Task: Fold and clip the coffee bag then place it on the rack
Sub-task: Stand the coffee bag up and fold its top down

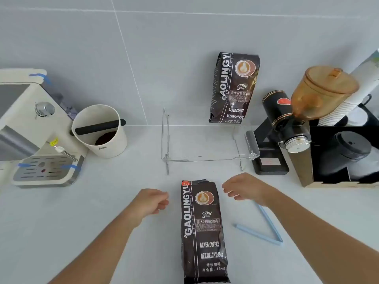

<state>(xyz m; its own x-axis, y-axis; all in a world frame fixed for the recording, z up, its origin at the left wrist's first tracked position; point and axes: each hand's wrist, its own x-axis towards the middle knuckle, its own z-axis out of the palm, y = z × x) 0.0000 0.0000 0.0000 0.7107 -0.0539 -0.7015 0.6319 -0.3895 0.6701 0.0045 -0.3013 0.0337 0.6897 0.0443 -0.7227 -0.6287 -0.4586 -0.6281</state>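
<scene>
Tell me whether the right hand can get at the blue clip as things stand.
Probably yes. The blue clip lies open on the counter, right of the coffee bag and apart from it. The right hand hovers above the clip's far end, empty, with nothing between them.

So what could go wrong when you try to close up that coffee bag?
1. The coffee bag lies flat with its top looking open; lifting it carelessly might spill coffee.
2. The blue clip lies open partly under the right hand, so it could get knocked away.
3. Another bag already stands on the clear rack; adding this one could tip it.
</scene>
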